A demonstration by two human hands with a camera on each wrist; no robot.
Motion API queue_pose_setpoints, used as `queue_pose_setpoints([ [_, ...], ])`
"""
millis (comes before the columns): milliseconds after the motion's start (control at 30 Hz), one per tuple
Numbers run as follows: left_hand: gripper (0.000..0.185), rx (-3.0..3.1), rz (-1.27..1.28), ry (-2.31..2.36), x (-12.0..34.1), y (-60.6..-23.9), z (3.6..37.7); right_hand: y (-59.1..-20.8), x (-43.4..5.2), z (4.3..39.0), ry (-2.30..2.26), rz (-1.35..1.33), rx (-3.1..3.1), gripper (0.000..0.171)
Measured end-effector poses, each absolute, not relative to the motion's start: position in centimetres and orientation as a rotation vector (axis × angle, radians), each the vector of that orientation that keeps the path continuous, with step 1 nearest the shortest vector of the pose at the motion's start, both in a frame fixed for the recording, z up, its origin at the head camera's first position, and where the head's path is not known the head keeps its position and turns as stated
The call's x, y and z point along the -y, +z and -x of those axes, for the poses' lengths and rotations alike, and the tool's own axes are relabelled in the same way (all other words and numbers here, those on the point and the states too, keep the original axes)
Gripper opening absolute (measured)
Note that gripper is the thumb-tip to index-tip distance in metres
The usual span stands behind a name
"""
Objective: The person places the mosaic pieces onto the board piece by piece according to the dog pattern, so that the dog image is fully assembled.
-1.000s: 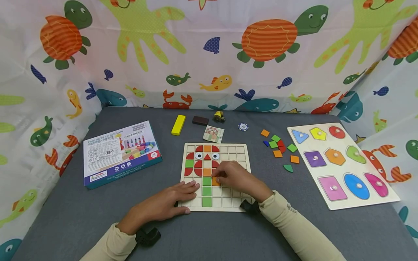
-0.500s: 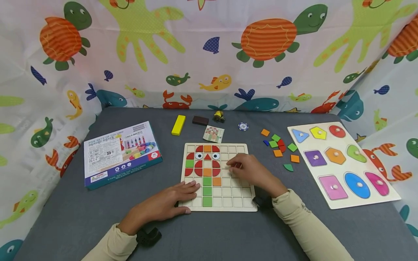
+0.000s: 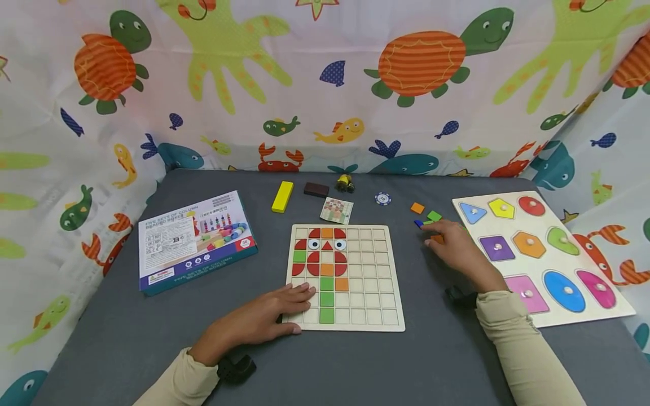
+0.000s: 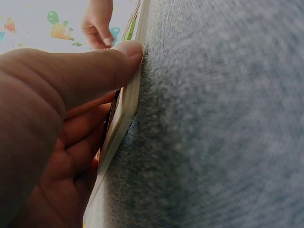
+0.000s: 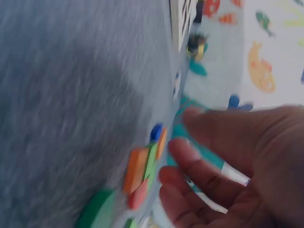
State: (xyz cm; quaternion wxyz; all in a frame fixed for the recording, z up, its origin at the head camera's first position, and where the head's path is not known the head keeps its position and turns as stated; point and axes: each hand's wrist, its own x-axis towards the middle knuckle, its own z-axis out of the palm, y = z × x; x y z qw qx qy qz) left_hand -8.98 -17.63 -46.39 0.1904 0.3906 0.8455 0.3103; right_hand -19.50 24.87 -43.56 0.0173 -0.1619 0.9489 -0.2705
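Observation:
A square wooden grid board [image 3: 373, 282] lies flat on the table, carrying red rounded pieces, eye pieces, a column of green squares [image 3: 327, 299] and an orange square [image 3: 342, 284]. My left hand [image 3: 266, 314] rests on its near left corner with fingers extended; in the left wrist view the thumb [image 4: 109, 61] lies at the board's edge. My right hand [image 3: 459, 248] hovers over the loose pieces, holding nothing visible. The right wrist view shows thumb and fingertips apart beside an orange piece [image 5: 136, 170], a red piece [image 5: 138, 194] and a blue piece [image 5: 156, 132].
A shape puzzle board [image 3: 513, 282] with knobs lies at right, partly under my right forearm. At left sits a bead set box [image 3: 195, 239]. Along the back are a yellow block [image 3: 282, 197], dark block [image 3: 316, 189], picture card [image 3: 337, 210], bee figure [image 3: 345, 182] and poker chip [image 3: 383, 198].
My right hand has left the orange square on the board and moved right to the loose pieces. The left hand stays on the board's corner. The head view has shifted slightly.

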Motion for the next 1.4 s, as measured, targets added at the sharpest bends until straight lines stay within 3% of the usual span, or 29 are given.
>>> queue_pose_setpoints([
  [700,0.055,-2.372,-1.073,0.891,17.9,-46.7,8.9,-44.5,-25.8,19.1,-0.862,0.369,-2.898,0.018],
  [1000,0.056,-2.367,-1.070,0.886,17.6,-46.8,8.5,-43.7,-22.5,17.5,-0.858,0.607,-2.823,0.026],
  [1400,0.057,-2.354,-1.081,0.905,17.6,-46.6,9.0,-44.0,-15.9,15.2,-1.165,0.933,-2.439,0.022],
])
